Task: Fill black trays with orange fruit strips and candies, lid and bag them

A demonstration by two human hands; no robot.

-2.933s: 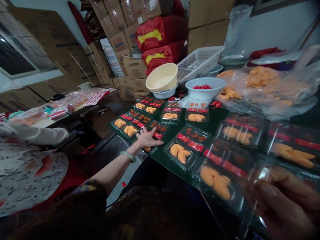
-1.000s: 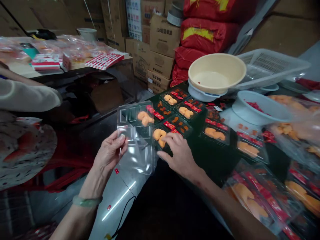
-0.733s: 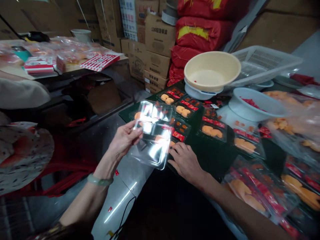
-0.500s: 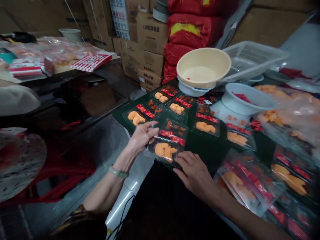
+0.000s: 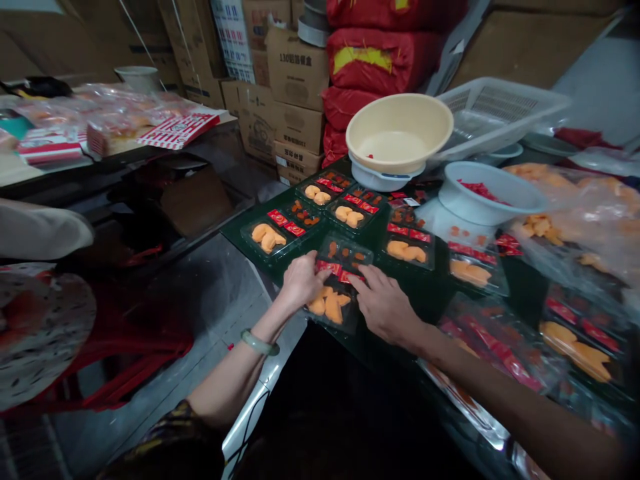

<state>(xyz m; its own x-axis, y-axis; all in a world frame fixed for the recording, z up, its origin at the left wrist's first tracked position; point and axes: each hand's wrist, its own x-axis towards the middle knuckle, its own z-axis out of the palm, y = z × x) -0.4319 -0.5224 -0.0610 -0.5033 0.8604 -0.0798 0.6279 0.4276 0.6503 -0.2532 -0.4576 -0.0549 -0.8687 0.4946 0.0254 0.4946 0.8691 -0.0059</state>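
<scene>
A black-based clear plastic food tray (image 5: 345,313) lies at the table's near edge, holding orange pieces, red packets (image 5: 345,275) and small brown pieces. My left hand (image 5: 303,281), with a green bangle at the wrist, is closed on the tray's left side, its thumb by the left red packet. From the right, my right hand (image 5: 387,303) reaches over the tray with fingers stretched out, fingertips touching near the right red packet. Similar filled trays (image 5: 270,237) stand behind and to the right (image 5: 407,247).
A cream basin (image 5: 400,130) sits on a pale blue one at the back. Beside it are a blue bowl (image 5: 493,193) of red packets and a white basket (image 5: 500,110). Bagged orange pieces (image 5: 565,220) lie right. A red stool (image 5: 145,360) stands left, below another table.
Both hands have moved from the tray's lower sides up to its middle, by the red packets. The tray now lies flatter on the table.
</scene>
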